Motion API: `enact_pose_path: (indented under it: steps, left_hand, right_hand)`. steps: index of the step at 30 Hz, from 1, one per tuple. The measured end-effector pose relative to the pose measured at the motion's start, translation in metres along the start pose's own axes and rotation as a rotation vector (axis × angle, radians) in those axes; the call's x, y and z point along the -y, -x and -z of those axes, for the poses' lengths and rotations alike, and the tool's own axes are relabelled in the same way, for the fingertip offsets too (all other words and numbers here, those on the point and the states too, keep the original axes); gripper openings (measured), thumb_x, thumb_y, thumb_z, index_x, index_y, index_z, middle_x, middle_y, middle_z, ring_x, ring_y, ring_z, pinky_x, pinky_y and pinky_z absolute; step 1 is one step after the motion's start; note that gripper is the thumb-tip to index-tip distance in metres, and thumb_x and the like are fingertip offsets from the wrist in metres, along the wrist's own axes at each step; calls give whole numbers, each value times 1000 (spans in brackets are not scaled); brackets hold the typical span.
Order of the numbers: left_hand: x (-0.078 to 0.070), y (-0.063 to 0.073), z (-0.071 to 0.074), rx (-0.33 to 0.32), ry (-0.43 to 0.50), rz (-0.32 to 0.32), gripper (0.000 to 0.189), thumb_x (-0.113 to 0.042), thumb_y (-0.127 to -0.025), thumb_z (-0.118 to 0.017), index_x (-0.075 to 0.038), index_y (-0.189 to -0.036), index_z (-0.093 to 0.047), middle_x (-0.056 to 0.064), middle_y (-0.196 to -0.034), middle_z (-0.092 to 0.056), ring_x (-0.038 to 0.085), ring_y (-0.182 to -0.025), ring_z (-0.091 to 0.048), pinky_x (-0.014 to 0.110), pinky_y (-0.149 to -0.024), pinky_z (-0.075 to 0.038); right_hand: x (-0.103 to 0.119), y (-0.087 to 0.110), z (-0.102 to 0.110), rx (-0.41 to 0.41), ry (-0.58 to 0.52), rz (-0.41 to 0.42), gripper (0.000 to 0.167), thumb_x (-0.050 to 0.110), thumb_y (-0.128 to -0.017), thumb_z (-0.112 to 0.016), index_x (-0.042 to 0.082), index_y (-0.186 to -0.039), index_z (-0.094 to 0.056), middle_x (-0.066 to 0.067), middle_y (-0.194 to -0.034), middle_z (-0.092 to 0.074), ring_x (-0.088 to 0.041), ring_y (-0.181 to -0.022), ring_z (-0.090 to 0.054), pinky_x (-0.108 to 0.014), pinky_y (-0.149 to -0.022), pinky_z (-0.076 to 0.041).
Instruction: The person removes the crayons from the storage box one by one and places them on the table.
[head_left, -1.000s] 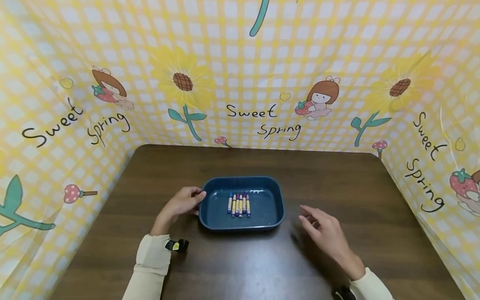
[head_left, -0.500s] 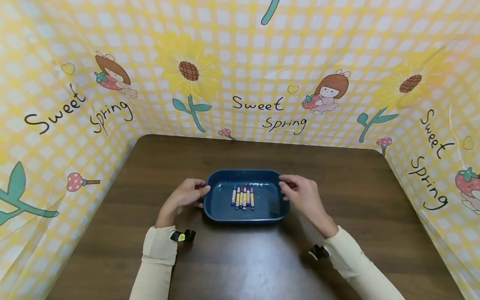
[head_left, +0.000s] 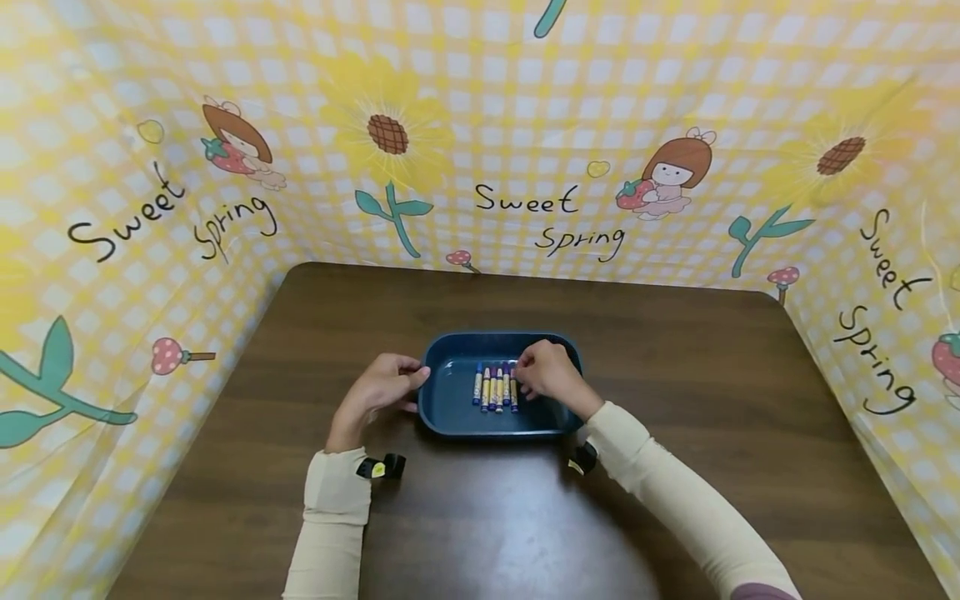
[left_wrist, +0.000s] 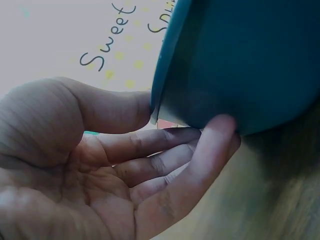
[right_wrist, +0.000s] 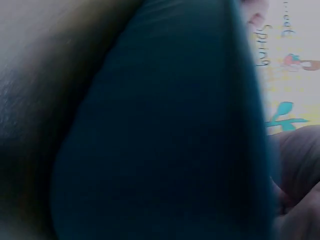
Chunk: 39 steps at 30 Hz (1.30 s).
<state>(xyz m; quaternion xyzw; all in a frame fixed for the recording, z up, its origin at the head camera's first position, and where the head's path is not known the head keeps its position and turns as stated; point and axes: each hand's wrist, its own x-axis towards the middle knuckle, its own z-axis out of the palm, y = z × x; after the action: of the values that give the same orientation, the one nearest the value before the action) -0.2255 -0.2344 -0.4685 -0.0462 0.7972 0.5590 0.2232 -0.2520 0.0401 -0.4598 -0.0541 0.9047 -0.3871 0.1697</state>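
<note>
Head view: pinches dark-blue rounded-rectangular tray [head_left: 454,408] with left hand [head_left: 384,385]; has right hand [head_left: 551,372] at slim yellow-wrapped crayons [head_left: 499,392], cannot tell whether gripping. Could scatter neighbours by brushing.

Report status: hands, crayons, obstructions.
Left hand grips blue tray by its edge. Right hand at right side of crayons, hold unclear. Crayons side by side in tray. No obstruction visible.

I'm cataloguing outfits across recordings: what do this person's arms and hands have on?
The left sleeve and right sleeve are long and cream. A black left wrist camera and black right wrist camera each show a small yellowish mark. The left hand and right hand are gloveless. Mauve cloth shows beside the right sleeve.
</note>
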Motion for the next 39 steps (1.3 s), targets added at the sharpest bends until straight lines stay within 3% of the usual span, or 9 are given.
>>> enact_pose_path:
  steps: [8,12,17,24,29,31,35,39]
  left_hand:
    - [-2,-3,-7,-2,-19,6,43,-15,-106,-55,13,-139,-51,30,-129,-58,25,-97,-68,36,-77,-65]
    - [1,-1,-8,-19,-18,28,42,-15,-105,-56,11,-138,-52,27,-126,-59,24,-95,-68,36,-78,-65]
    - [5,2,-6,-37,-26,6,42,-16,-105,-57,12,-137,-53,27,-123,-61,22,-90,-68,35,-76,-65]
    - [10,2,-8,-40,-39,-25,39,-14,-105,-57,12,-134,-56,23,-117,-63,18,-84,-67,32,-74,-65]
    - [10,0,-9,-54,-32,-32,39,-13,-104,-57,13,-134,-56,25,-119,-63,18,-86,-67,33,-74,-64]
    - [10,0,-9,-51,-30,-29,40,-14,-105,-57,13,-134,-56,26,-120,-62,19,-87,-67,32,-74,-64]
    - [10,0,-7,-55,-28,-21,40,-13,-105,-57,13,-134,-55,26,-122,-62,19,-88,-67,33,-75,-65]
    - [8,2,-4,-61,-35,-29,41,-13,-104,-57,14,-135,-54,27,-124,-61,20,-89,-68,35,-75,-65]
  right_hand:
    - [-10,-3,-12,4,130,-6,16,13,-91,-77,4,-80,-71,-8,-72,-70,-17,-56,-67,-29,-54,-60]
    - [-11,-4,-18,3,168,-9,13,12,-91,-77,3,-86,-70,-9,-78,-71,-15,-54,-66,-27,-53,-58]
    - [-12,-7,-22,-10,138,-13,11,6,-91,-75,0,-96,-68,-14,-91,-71,-16,-54,-67,-27,-53,-59]
    - [-16,-7,-24,-10,97,-32,12,2,-89,-76,0,-95,-65,-13,-86,-68,-16,-54,-66,-27,-51,-59]
    - [-16,-5,-23,-23,162,-2,9,1,-90,-73,-1,-97,-68,-12,-86,-69,-15,-55,-63,-25,-49,-56]
    - [-15,-4,-23,-26,198,11,2,-1,-90,-69,0,-90,-67,-10,-79,-67,-14,-53,-60,-24,-45,-49]
    - [-14,-1,-26,-25,234,91,23,-7,-88,-58,6,-70,-52,-4,-64,-50,-13,-49,-46,-23,-41,-31]
    - [-12,-2,-32,-40,251,160,33,-8,-89,-59,10,-64,-45,-2,-63,-40,-14,-50,-41,-21,-41,-28]
